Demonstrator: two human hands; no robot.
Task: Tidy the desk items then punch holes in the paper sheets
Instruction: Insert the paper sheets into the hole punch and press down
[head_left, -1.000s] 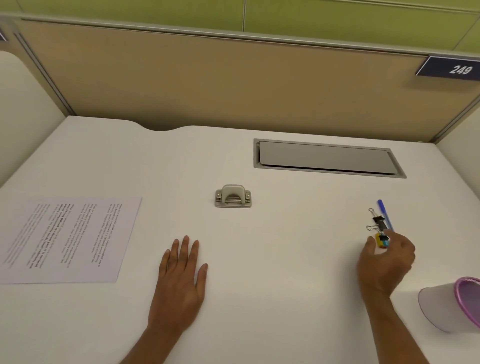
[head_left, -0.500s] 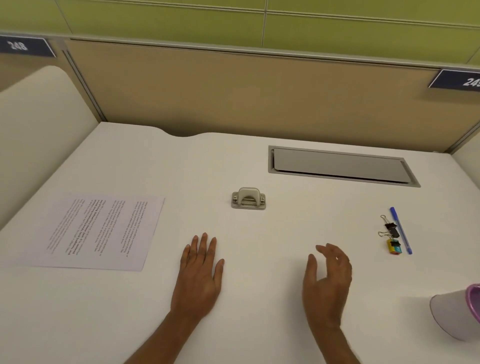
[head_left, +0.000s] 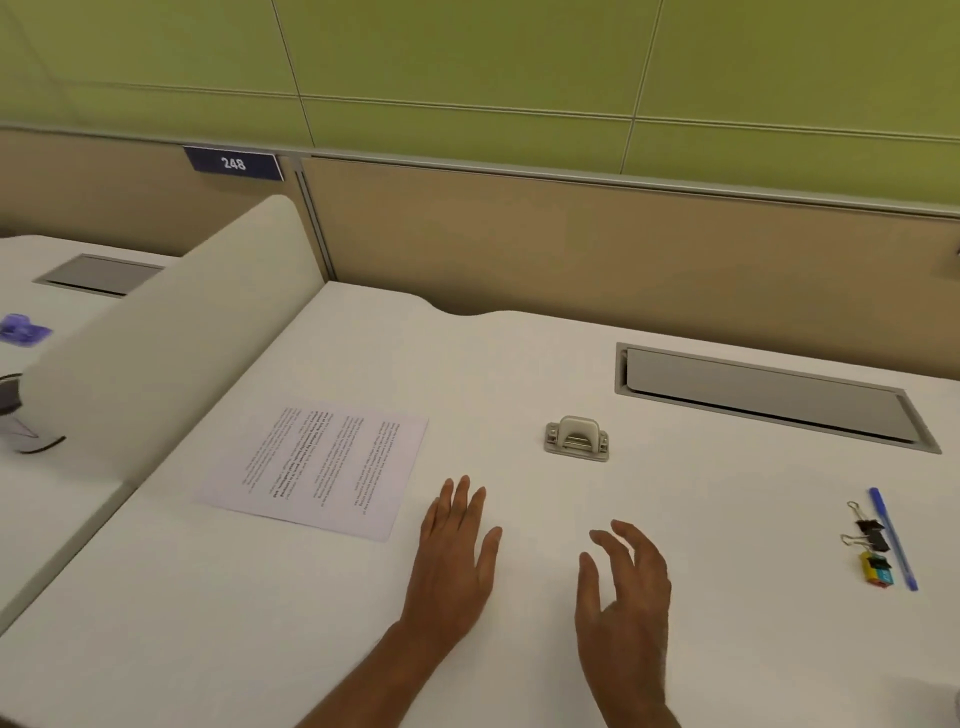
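Observation:
Printed paper sheets (head_left: 322, 467) lie flat at the left of the white desk (head_left: 260, 623). A small grey hole punch (head_left: 576, 439) stands in the middle, apart from the paper. My left hand (head_left: 454, 556) rests palm down between them, fingers spread, holding nothing. My right hand (head_left: 626, 592) hovers beside it, fingers loosely curled and apart, empty. At the far right lie a blue pen (head_left: 893, 538), a black binder clip (head_left: 867, 532) and a small multicoloured clip (head_left: 877, 568), side by side.
A grey cable hatch (head_left: 769, 395) is set into the desk at the back right. A tan partition (head_left: 571, 249) closes the back. A curved white divider (head_left: 156, 353) bounds the left, with a neighbouring desk and purple items (head_left: 21, 328) beyond it.
My right hand let go of the clips by the pen and moved left to the middle, beside my left hand. The view has turned left; the pink-rimmed cup has left the frame.

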